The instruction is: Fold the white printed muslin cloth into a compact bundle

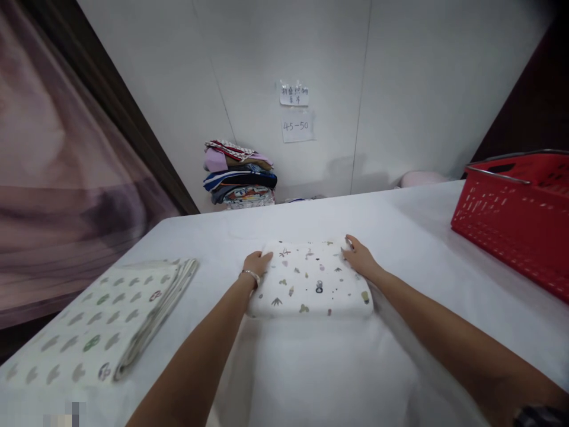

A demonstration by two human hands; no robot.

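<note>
A white cloth (311,279) printed with small plants and figures lies folded in a rectangle before me. My left hand (258,265) grips its far left edge, thumb on top and fingers down the side; a bracelet circles that wrist. At the far right corner, my right hand (358,256) has thumb and fingers curled around the edge. The fingertips of both hands are partly hidden by the fabric. Plain white material spreads from the near side of the bundle, and I cannot tell whether it belongs to the cloth.
On the left of the white table (422,237) lies a folded cloth with cloud-like prints (98,320). A red basket (511,219) with a metal handle stands at the right. Behind the table is a stack of folded textiles (240,175). A curtain (66,160) hangs at left.
</note>
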